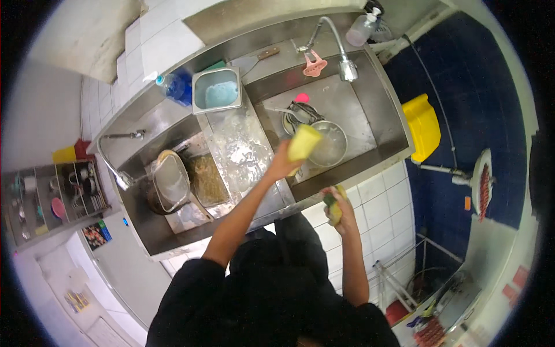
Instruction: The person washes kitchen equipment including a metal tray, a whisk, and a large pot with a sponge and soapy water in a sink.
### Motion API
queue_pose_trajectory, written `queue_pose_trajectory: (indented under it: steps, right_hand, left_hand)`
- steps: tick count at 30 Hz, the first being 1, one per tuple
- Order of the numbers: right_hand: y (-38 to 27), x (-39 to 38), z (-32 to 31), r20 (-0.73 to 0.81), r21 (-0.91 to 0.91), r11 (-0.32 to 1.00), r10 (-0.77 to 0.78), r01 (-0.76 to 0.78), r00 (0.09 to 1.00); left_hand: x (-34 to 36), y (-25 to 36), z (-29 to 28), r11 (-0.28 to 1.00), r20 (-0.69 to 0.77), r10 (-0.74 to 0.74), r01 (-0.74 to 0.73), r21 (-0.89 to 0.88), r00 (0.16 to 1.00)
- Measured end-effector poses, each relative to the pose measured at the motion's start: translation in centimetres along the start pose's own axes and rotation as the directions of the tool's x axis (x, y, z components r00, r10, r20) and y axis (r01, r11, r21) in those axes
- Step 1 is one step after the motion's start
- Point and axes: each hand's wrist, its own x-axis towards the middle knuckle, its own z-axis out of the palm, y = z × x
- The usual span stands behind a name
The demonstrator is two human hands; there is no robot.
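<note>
Left hand: the left hand [281, 166] is closing around a pale yellow rectangular sponge [303, 143], holding it raised over the near-left corner of the right basin.

Right hand: the right hand [341, 209] is gripping a smaller yellow-and-green scouring sponge [333, 209], hanging in front of the white-tiled sink front, at 5 o'clock from the left hand and apart from it.

Right basin: the stainless steel right basin [370, 115] is holding a round steel bowl [329, 143], which is sitting just at 3 o'clock of the pale sponge (whether they are touching I cannot tell). A second dish with utensils [296, 114] is lying at 11 o'clock of the bowl.

Tap: the curved steel tap [341, 49] is hanging its head over the basin's far edge, at 12 o'clock from the bowl.

Divider: the wet, soapy steel drainboard [240, 147] is running between the two basins, at 9 o'clock from the left hand.

Container: a square steel container of light blue liquid [217, 89] is standing at the drainboard's far end, with a blue-capped clear bottle [173, 85] just at its 9 o'clock.

Left basin: the left basin [144, 220] is holding a rectangular wire-mesh strainer [169, 180] resting across a dark pot.

Floor: a yellow plastic tub [422, 127] is standing at 3 o'clock of the sink, on dark blue tiles.
</note>
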Motion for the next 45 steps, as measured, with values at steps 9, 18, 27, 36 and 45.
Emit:
queue_pose_trajectory:
  steps: [9, 18, 27, 36, 45]
  right_hand:
    - [0.1, -3.9, -3.6, -0.191, -0.103, 0.994, 0.016, -0.036, 0.982]
    - [1.7, -0.3, -0.9, 0.001, -0.05, 0.995, 0.089, -0.089, 0.996]
    - [2.3, 2.5, 8.5, 0.117, -0.286, 0.956, 0.1, -0.062, 0.988]
    - [11.1, 0.8, 16.8, 0.11, -0.326, 0.943, 0.099, -0.059, 0.989]
    - [18.1, -2.8, 21.6, -0.019, -0.233, 0.954, 0.19, -0.189, 0.982]
  left_hand:
    - [11.0, -6.1, 15.2, 0.975, -0.068, 0.065, -0.049, 0.215, 0.996]
    - [0.3, -1.0, 2.7, 0.972, -0.24, 0.108, -0.153, -0.177, 0.965]
    - [-21.2, -14.9, -20.4, 0.95, -0.794, -0.311, 0.188, -0.248, 0.523]
    - [-18.0, -25.8, -28.2, 0.888, -0.508, -0.44, 0.275, -0.369, 0.741]
    - [0.1, -29.8, -31.8, 0.307, -0.29, -0.872, -0.021, -0.952, 0.395]
